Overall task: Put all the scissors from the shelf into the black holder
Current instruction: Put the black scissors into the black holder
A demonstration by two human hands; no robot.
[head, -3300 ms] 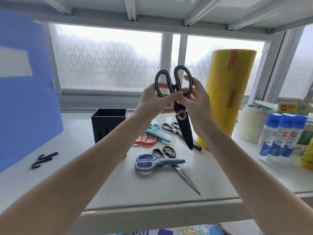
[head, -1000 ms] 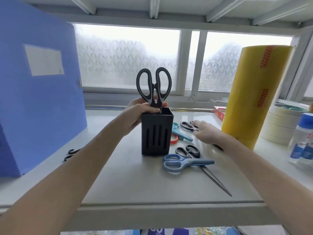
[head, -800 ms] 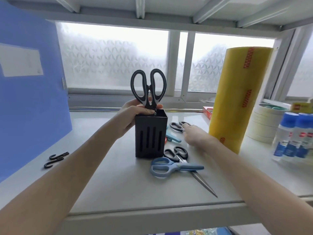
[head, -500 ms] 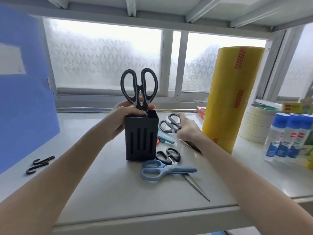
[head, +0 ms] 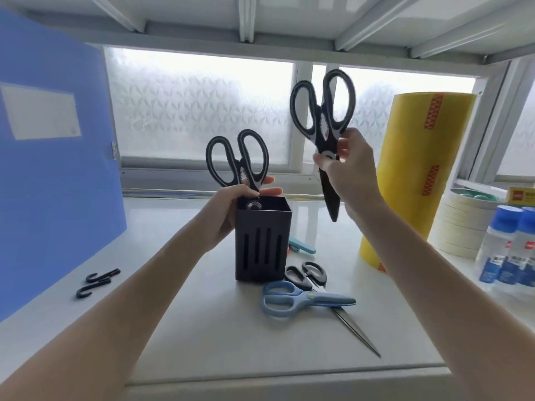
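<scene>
The black holder (head: 262,244) stands upright on the white shelf (head: 202,328). One pair of black kitchen scissors (head: 237,160) stands in it, handles up. My left hand (head: 228,212) grips the holder's upper left side, fingers over its rim. My right hand (head: 347,169) holds a second pair of black kitchen scissors (head: 325,123) in the air, tip down, to the right of and above the holder. On the shelf lie light blue scissors (head: 301,298), small black-handled scissors (head: 308,274) with a long steel blade, and a teal pair (head: 301,246) partly hidden behind the holder.
A tall yellow film roll (head: 419,175) stands right of my right hand. Stacked tape rolls (head: 460,224) and blue-capped glue bottles (head: 503,250) sit at the far right. A blue file box (head: 52,157) rises at the left, with two black hooks (head: 97,282) beside it.
My right hand took a second black pair off the shelf behind the holder and raised it, tip down. My left hand stays on the holder.
</scene>
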